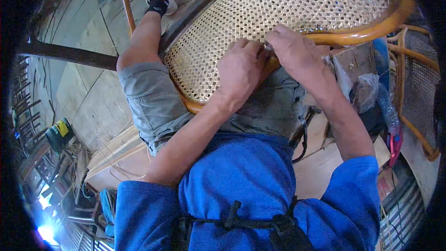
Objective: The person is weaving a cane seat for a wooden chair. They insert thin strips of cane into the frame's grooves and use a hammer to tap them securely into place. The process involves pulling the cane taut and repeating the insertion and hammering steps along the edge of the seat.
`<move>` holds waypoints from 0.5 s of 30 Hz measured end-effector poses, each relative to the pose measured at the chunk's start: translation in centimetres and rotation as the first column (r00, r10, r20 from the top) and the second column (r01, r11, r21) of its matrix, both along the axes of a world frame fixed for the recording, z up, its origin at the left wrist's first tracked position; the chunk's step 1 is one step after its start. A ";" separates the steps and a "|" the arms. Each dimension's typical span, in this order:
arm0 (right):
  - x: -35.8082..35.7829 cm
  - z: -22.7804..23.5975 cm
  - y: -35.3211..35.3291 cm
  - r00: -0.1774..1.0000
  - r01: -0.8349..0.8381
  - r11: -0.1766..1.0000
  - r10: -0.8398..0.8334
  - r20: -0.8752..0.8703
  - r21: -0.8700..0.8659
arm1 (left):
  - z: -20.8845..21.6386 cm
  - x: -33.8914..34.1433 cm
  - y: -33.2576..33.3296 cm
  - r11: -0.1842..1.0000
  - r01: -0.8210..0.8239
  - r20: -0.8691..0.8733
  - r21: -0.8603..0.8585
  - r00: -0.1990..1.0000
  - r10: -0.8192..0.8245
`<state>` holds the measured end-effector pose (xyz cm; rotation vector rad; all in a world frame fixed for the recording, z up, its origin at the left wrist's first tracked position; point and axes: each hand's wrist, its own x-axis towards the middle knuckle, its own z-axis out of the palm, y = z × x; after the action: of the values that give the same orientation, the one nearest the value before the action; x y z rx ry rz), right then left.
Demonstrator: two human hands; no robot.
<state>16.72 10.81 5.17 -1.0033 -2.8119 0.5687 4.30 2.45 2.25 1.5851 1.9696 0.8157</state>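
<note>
A woven cane panel, set in a curved, glossy orange-brown wooden frame, lies across my lap and reaches away from me. My left hand is closed at the near edge of the panel, its knuckles up and fingers curled over the rim. Right beside it, my right hand is also closed, with its fingertips pressed down at the same stretch of the rim. The two hands nearly touch. A small greyish bit shows between them, but the fingers hide what it is.
A dark wooden bar stands out left of my knee. Crumpled clear plastic lies to the right, near another cane-woven frame. A green and yellow roll-shaped thing sits at left by stacked wooden frames.
</note>
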 end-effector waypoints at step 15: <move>0.3 -1.9 1.3 0.961 -0.026 0.971 -0.042 -0.275 -0.237 | -1.0 0.3 0.1 0.993 -0.022 0.118 -0.113 0.992 0.035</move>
<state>17.01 12.07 3.30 -0.8884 -2.5328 0.9835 4.56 2.51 1.26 1.4139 1.9218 0.7786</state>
